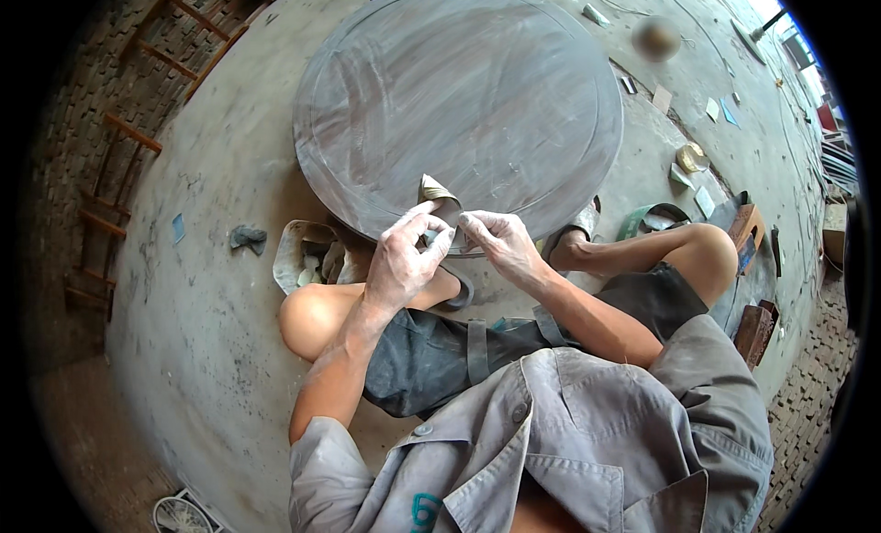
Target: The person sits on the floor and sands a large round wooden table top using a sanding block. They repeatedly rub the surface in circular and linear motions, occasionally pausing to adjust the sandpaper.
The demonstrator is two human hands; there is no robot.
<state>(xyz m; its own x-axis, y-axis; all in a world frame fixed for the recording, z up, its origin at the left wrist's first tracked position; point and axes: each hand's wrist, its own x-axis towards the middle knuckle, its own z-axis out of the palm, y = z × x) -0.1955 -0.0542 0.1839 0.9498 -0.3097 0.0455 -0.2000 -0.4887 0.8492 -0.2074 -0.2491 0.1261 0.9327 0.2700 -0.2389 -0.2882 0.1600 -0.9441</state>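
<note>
1. Head view: a curled sheet (442, 192), grey-beige and apparently abrasive paper, is between the two hands at the 6 o'clock side of the round grey panel (459, 93). Whether it touches the panel cannot be told.
2. Left hand (404, 262): grasping the sheet with thumb and fingers from its 7 o'clock side. Pale dust coats the skin.
3. Right hand (503, 244): thumb and forefinger pinched together, apparently grasping the sheet's 5 o'clock edge; exact contact is partly hidden. Similarly dusty.
4. Panel condition: face upward, streaked with pale smears, a ring line running just inside the rim.
5. Surroundings: a pale bag (292, 258) sits between the panel's 7 and 8 o'clock, a green-rimmed container (633, 223) near 4 o'clock, both on the concrete floor (202, 304).
6. Step in hand, as judged: folding or shaping the sheet for sanding.
7. Next move, as judged: completing the fold, flattening it beneath the fingers, then bringing it toward 12 o'clock onto the panel with even pressure.
</note>
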